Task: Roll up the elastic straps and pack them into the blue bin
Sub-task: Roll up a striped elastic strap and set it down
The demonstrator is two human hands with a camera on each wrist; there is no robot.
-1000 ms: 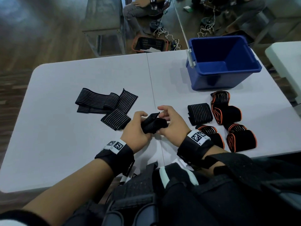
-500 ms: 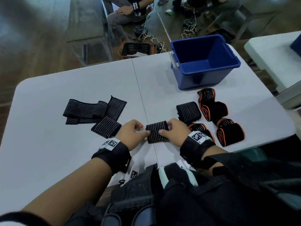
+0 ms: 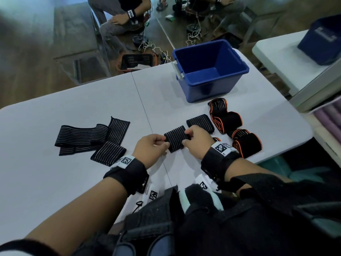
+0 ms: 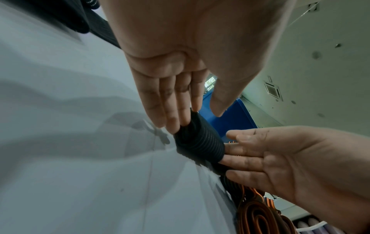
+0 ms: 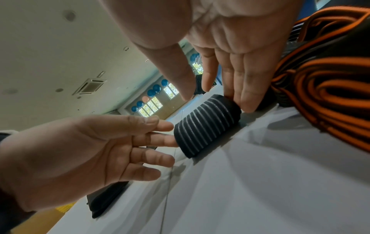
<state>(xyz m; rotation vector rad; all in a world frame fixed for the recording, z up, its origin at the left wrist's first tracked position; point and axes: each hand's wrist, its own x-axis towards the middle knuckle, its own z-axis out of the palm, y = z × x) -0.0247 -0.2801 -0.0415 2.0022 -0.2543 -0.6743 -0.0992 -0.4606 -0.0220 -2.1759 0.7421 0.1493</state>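
A rolled black strap with grey stripes (image 3: 176, 138) (image 4: 200, 140) (image 5: 206, 126) lies on the white table (image 3: 55, 182) in front of me. My left hand (image 3: 164, 144) (image 4: 196, 120) touches its left end with straight fingers, thumb apart. My right hand (image 3: 185, 139) (image 5: 216, 101) touches the right end the same way. The blue bin (image 3: 208, 91) stands empty at the table's far right. Unrolled striped straps (image 3: 92, 137) lie to the left.
Another striped roll (image 3: 200, 122) and orange-edged rolls (image 3: 227, 120) (image 3: 247, 145) lie right of my hands, before the bin. A second table with a dark blue bin (image 3: 323, 47) stands at the right. A seated person and a floor basket (image 3: 136, 61) are beyond the table.
The roll, gripped in both hands a second ago, now lies on the table. My hands have loosened and only touch its two ends.
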